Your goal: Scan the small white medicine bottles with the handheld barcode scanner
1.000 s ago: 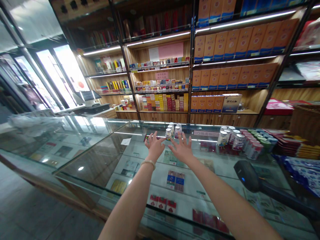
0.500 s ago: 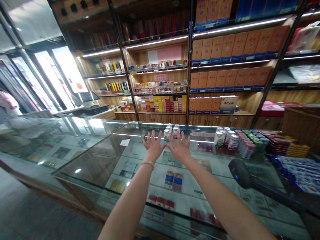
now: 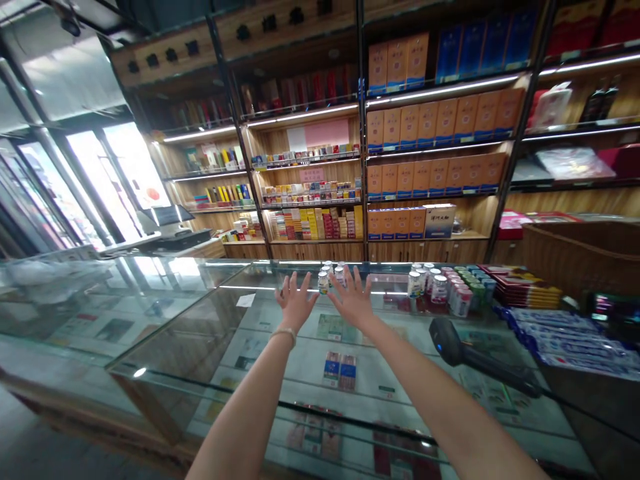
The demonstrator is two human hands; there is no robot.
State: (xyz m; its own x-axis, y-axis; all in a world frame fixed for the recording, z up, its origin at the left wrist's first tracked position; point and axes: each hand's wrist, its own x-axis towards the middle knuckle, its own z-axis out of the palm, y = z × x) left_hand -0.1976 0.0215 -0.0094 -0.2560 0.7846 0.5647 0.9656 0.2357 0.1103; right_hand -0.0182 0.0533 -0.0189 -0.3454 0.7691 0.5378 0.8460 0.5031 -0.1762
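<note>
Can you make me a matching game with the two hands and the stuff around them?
Things:
1. Left hand
2. Right hand
3. Scanner
4. Paper slip

Clues:
A. Black, farther right in the picture than both hands
B. Bare wrist, fingers spread
C. White, farther left in the picture than both hands
D. Bracelet on the wrist

Right pairs: 1-D, 2-B, 3-A, 4-C

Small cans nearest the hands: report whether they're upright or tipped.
Upright: the small cans show pale tops uppermost, printed sides below.
</note>
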